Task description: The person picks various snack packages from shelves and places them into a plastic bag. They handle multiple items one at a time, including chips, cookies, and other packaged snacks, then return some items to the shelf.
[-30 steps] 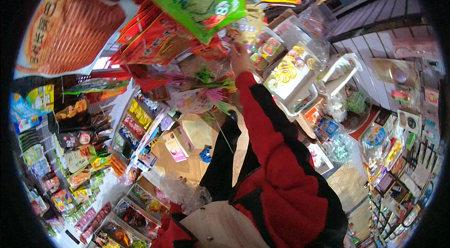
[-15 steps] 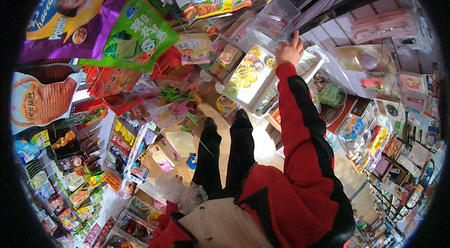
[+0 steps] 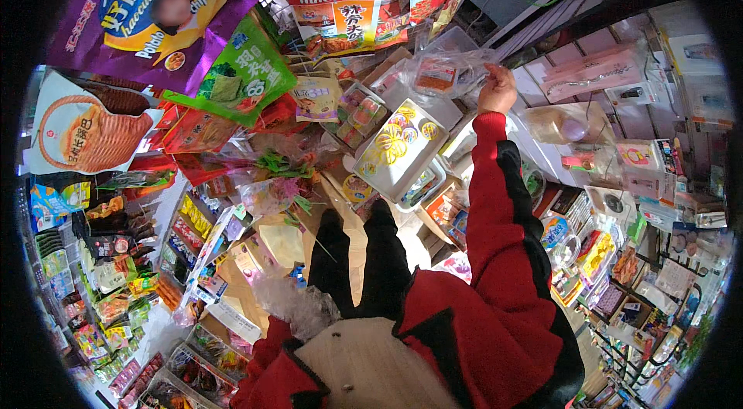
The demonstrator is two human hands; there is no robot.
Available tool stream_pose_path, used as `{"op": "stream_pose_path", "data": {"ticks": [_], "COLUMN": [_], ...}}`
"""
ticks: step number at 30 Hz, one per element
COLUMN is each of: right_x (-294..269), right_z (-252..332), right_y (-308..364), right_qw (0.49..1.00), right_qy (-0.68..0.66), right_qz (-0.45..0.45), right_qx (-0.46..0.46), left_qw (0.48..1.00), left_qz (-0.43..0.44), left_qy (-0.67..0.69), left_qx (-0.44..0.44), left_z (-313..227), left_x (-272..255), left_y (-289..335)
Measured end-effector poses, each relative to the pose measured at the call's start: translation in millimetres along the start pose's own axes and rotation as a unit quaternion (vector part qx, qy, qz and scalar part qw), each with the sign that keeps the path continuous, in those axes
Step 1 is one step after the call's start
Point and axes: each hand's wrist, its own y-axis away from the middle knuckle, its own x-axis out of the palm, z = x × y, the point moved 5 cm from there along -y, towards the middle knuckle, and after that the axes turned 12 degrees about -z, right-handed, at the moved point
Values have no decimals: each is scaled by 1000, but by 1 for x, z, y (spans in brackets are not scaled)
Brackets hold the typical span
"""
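My right arm reaches forward in a red and black sleeve. At its end my right hand is closed, thumb and fingers pinching the edge of a clear plastic film. The film stretches over a clear bin holding a reddish packet. Just nearer stands a white tray with several round yellow-printed packets on it. A crumpled clear plastic bag lies by my left side, next to my red left sleeve. My left hand does not show.
Hanging snack bags, a purple one and a green one, crowd the far left. A white slatted wall with hanging packets rises at the right. Shelves of small packets line the left. An open carton sits below the tray.
My right hand has moved slightly right and nearer, drawing the clear film with it. The reddish packet shows more plainly. The whole view has shifted a little.
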Motion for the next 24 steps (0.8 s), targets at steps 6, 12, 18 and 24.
{"op": "stream_pose_path", "data": {"ticks": [6, 12, 18, 24], "right_x": [-26, -60, -132, -198], "right_z": [33, 87, 172, 246], "right_y": [-10, -27, -25, -3], "right_qw": [984, 982, 977, 936], "right_qy": [-144, -181, -207, -260], "right_qz": [-72, -27, 54, 225], "right_qx": [81, 42, 17, 76], "left_qw": [998, 993, 866, 893], "left_qz": [19, 36, 32, 259], "left_qy": [-16, -47, -262, 273], "left_qx": [49, 103, 426, 247], "left_z": [-17, -24, -96, -246], "left_x": [7, 3, -9, -7], "left_y": [-6, -10, -22, 21]}}
